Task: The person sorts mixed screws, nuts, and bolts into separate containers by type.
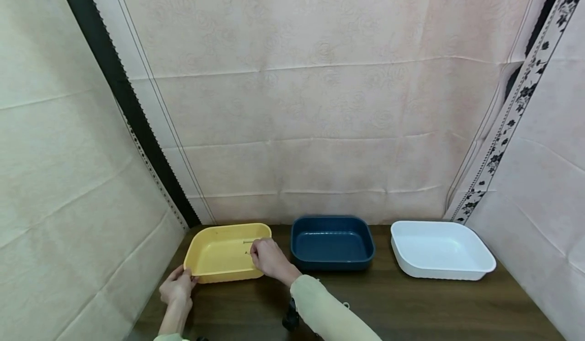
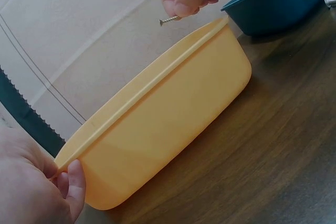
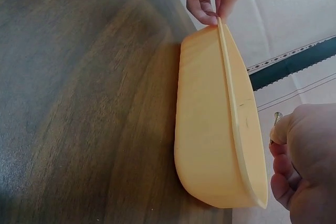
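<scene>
While the left hand (image 1: pixel 176 285) pinches the yellow tray (image 1: pixel 215 257) at its eight-o'clock corner, the right hand (image 1: pixel 271 259) grips a screw (image 2: pixel 169 20) above the tray's three-o'clock end, near the blue tray (image 1: pixel 332 266)

A dark blue tray (image 1: pixel 332 265) stands on the brown wood-grained table (image 1: pixel 411 303), with a white tray (image 1: pixel 441 271) apart to its right. Behind the blue tray hangs pale creased cloth (image 1: pixel 320 104); a black strip (image 1: pixel 132 104) slants upward beyond its left, a floral border (image 1: pixel 523 96) beyond its right.
</scene>
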`<state>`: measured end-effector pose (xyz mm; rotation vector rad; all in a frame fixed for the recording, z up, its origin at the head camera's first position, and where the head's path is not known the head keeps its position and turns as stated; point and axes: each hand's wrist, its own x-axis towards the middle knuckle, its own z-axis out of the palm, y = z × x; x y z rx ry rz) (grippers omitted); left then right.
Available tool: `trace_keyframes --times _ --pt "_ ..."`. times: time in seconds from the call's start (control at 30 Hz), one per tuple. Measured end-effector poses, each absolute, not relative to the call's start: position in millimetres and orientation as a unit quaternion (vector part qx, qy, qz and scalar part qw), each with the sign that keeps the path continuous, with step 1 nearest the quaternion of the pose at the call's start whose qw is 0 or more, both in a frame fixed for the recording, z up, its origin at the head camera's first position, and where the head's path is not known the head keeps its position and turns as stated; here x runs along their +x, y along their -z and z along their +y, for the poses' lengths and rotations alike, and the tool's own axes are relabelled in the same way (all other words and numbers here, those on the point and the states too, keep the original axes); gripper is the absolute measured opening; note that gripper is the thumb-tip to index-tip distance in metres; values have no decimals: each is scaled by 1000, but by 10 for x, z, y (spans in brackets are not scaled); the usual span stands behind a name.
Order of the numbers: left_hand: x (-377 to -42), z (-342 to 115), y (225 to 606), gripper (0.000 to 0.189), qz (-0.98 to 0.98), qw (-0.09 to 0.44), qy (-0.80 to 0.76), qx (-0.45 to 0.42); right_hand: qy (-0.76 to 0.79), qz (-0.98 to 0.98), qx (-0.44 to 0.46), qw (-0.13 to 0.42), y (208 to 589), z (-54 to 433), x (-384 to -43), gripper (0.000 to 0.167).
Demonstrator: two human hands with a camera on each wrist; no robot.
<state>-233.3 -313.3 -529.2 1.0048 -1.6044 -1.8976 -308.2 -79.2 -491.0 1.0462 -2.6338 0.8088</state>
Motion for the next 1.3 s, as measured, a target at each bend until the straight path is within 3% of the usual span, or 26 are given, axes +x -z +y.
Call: trace_keyframes --times 0.37,0.73,1.3 --pt "-2331 -3130 5286 42 -577 234 697 356 -315 -890 315 101 4895 -601 -3010 8" --pt "-2330 -3131 5288 44 -586 214 693 361 -377 -853 316 177 4932 242 -2865 7" --pt "-2225 -3126 5302 45 -621 247 653 357 -440 -853 224 168 5026 1064 -2570 11"
